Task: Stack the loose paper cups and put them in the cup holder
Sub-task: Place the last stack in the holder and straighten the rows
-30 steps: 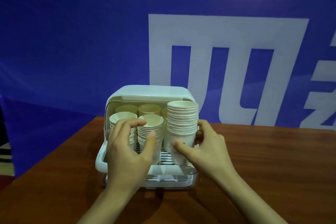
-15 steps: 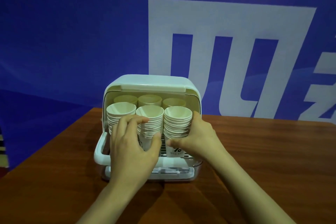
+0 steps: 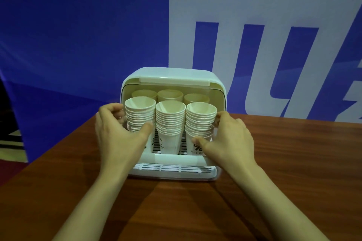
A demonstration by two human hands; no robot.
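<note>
A white cup holder with its lid up stands on the wooden table. Three stacks of cream paper cups fill its front row, with more stacks behind. My left hand curls round the left stack, thumb in front and fingers behind it. My right hand grips the right stack, thumb on its printed lowest cup. The middle stack stands untouched between them.
A blue backdrop with a large white logo hangs right behind the table. The table's left edge runs diagonally near my left forearm. No loose cups lie on the wood in view.
The right stack, held high a second ago, has come down into the holder's front right slot. My left hand has shifted from the middle stack to the left stack.
</note>
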